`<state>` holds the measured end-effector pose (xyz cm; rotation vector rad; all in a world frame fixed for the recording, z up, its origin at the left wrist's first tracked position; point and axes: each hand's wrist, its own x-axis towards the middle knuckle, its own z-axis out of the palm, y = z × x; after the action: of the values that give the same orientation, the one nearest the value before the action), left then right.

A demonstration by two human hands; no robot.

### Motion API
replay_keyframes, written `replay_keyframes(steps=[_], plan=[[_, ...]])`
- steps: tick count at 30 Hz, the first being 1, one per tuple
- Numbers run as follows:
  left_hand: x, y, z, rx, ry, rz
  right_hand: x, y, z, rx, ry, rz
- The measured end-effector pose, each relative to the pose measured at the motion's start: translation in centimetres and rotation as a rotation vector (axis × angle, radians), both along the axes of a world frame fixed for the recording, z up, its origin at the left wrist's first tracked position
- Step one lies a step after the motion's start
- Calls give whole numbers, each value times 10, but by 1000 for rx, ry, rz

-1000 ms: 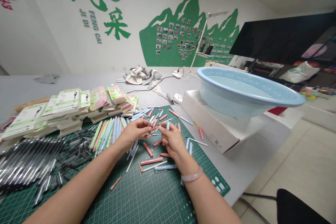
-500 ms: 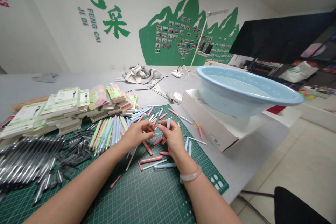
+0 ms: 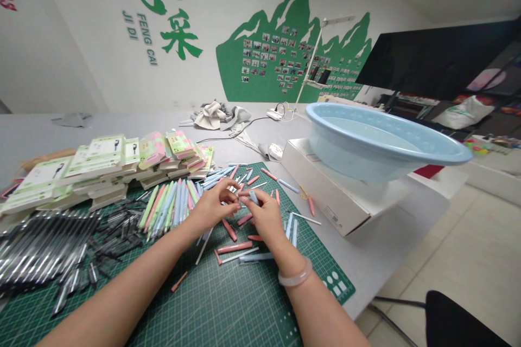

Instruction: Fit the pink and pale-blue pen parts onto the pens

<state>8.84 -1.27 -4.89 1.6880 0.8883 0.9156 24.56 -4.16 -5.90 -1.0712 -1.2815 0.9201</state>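
At the near edge lies the green cutting mat point(image 3: 203, 309), with a small pink pen part point(image 3: 179, 281) on its bare near stretch; a black chair point(image 3: 464, 320) stands at the near right. Farther in, a pink pen barrel point(image 3: 235, 248), a thin white tube point(image 3: 241, 255) and a light blue barrel point(image 3: 256, 258) lie side by side. To the left are a row of black-and-clear pens point(image 3: 44, 252) and a heap of black pen parts point(image 3: 118, 233).

Just beyond the pink barrel, both hands meet above the mat. The right hand point(image 3: 266, 217) pinches a light blue pen piece point(image 3: 253, 197) between thumb and fingers. The left hand point(image 3: 215, 203) has its thumb and fingers drawn in close to it; whether they grip anything, I cannot tell. Left of them sits a bunch of pastel pens point(image 3: 169, 206).

Beyond the pens are stacked small cartons point(image 3: 95, 157); at right, a blue basin point(image 3: 378, 143) rests on a white cardboard box point(image 3: 313, 190). Farther back lie crumpled grey cloths point(image 3: 215, 116), before a wall with a green mountain mural point(image 3: 230, 62).
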Motion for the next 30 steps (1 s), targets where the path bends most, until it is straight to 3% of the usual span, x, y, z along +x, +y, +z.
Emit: replay_keyframes(steps=[7,14,20,30], plan=[[-1,-3,13,64,-66,76,1,0,-1,-113,209,108],[-4,-7,26,185,-91,364,-13,-4,-5,-109,205,303],[-3,-9,28,145,-57,293,-19,-7,-7,-68,179,337],[-4,-12,29,346,138,261,-20,-6,-3,-114,331,360]])
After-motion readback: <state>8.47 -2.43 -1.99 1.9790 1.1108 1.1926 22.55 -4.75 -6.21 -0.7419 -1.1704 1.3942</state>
